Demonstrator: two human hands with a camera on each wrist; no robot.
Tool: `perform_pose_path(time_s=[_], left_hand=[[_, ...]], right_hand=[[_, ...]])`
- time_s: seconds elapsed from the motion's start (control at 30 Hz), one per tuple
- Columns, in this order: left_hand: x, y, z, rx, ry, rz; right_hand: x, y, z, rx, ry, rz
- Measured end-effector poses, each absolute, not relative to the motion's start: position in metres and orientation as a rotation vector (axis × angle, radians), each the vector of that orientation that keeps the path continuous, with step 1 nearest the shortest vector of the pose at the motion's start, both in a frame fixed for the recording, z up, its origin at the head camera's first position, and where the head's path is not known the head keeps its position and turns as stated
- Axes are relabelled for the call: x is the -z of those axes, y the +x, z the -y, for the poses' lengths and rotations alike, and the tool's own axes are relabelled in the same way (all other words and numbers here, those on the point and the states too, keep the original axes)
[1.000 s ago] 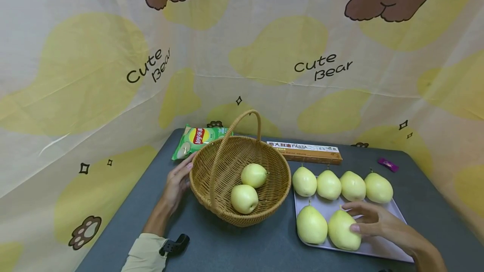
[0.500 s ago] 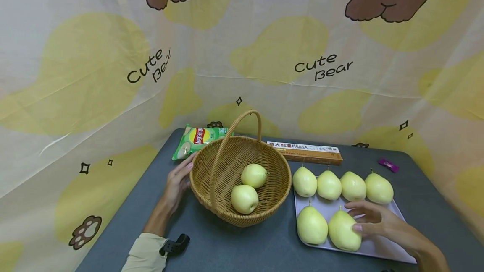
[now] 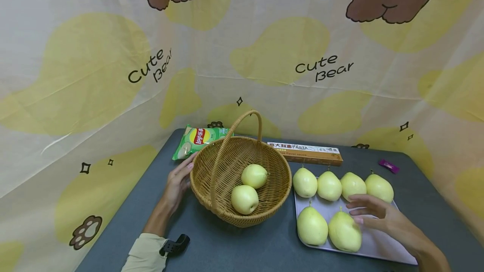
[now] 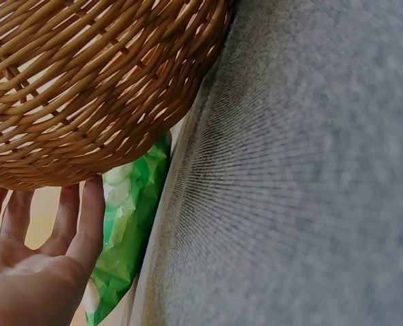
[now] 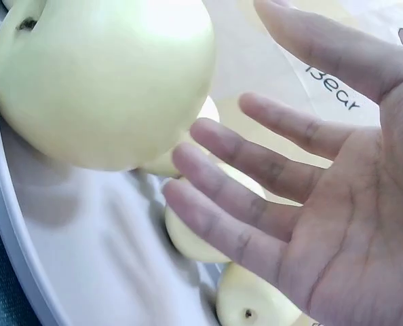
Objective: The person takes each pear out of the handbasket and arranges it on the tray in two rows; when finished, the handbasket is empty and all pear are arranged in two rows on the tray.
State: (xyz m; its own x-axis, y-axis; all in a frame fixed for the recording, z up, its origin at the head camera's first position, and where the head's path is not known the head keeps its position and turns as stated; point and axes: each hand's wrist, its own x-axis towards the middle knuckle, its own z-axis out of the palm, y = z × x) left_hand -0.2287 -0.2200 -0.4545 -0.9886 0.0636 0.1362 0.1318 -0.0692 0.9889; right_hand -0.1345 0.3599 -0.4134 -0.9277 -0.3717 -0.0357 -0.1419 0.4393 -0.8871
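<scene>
Your right hand (image 3: 389,226) has eased off the nearest pear (image 3: 345,232), grip apart; your left hand (image 3: 178,184), fingers uncurled, touches the basket (image 3: 242,220). Placing looks done; probably fetch an inside pear (image 3: 244,200) next.

The head view was evenly lit, the left wrist's dimmer, its tabletop (image 4: 310,204) seemingly blurred; the right wrist's, brighter, showed glare on the pear (image 5: 106,88) and soft shadows on the tray (image 5: 93,272).
</scene>
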Motion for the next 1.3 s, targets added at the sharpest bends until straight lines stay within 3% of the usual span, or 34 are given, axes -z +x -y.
perform_pose_path(time_s=[1.3], left_hand=[[0.453, -0.229, 0.22, 2.266, -0.219, 2.092]], right_hand=[[0.371, -0.181, -0.27, 1.652, -0.66, -2.572]])
